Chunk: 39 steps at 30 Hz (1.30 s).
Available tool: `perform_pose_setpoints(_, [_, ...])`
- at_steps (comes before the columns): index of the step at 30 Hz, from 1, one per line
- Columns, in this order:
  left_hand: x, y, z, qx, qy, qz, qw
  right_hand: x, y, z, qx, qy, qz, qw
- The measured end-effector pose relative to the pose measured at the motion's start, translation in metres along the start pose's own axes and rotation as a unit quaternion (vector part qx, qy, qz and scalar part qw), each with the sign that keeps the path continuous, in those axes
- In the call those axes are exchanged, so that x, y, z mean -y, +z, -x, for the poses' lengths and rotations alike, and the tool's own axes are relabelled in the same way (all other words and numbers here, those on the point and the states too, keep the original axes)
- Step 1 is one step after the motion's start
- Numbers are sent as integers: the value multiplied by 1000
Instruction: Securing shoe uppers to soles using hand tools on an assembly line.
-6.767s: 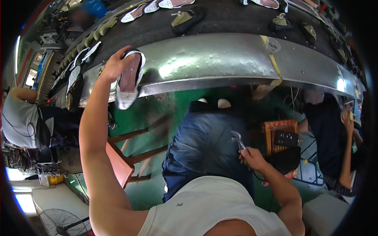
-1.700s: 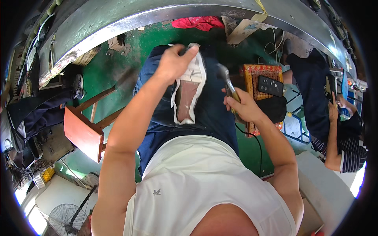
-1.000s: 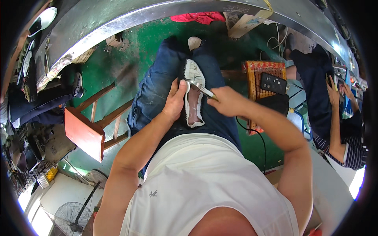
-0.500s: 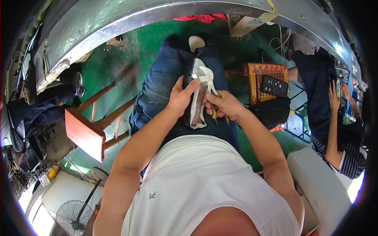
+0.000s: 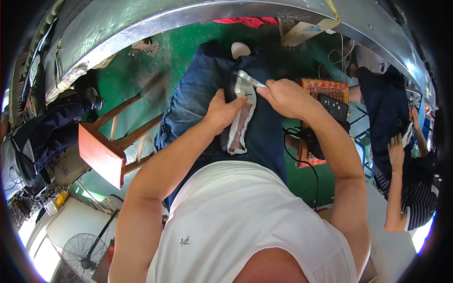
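Note:
A shoe (image 5: 242,125) lies sole up along my lap, with a brown insole and a ragged white edge folded round it. Some of its dark upper shows along the left side. My left hand (image 5: 224,112) clasps the shoe from the left, its thumb pressed on the sole. From the right, my right hand (image 5: 289,97) is closed round a pair of metal pincers (image 5: 254,81). Their head rests at the white edge near the far end of the shoe; whether the jaws grip it I cannot tell. My fist hides the handles.
Right of my knees stands a beaded stool (image 5: 317,85) bearing a black device (image 5: 333,107) and a dark bag; a black cord (image 5: 309,167) hangs beside it. A wooden stool (image 5: 101,148) is at left. A metal bench edge (image 5: 188,13) curves ahead. Another person (image 5: 396,155) works at right.
My right hand has moved away from my body, carrying the pincers from the shoe's middle to its far end. My left hand keeps its hold. The co-worker's arms have shifted.

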State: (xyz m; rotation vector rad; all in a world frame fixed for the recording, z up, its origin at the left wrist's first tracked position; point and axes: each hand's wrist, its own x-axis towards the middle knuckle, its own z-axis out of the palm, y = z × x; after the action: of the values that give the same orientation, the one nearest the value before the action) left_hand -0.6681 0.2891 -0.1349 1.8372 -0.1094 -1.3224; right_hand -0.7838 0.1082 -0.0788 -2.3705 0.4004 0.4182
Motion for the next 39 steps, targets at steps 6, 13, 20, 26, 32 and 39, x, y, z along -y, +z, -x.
perform_pose_setpoints(6, [-5, -12, -6, 31, 5, -67, 997, -20, 31, 12, -26, -5, -19, 999])
perform_pose_setpoints(13, [-18, -23, -5, 151, -51, 47, 986, -1, 25, 75, 207, 94, -132, 965])
perform_pose_setpoints(20, [1, -18, -8, 147, -14, 26, 989, 6, 55, 91, 84, -19, -1, 996])
perform_pose_setpoints(26, [75, -17, 27, 109, 213, -162, 957, -22, 68, 89, 197, 130, -239, 942])
perform_pose_setpoints(32, [75, -8, 28, 84, 171, -158, 969, -2, 13, 90, 195, 188, -229, 935])
perform_pose_setpoints(39, [66, -38, 32, 175, 238, -240, 925, 16, 78, 74, 13, -19, -19, 1000])
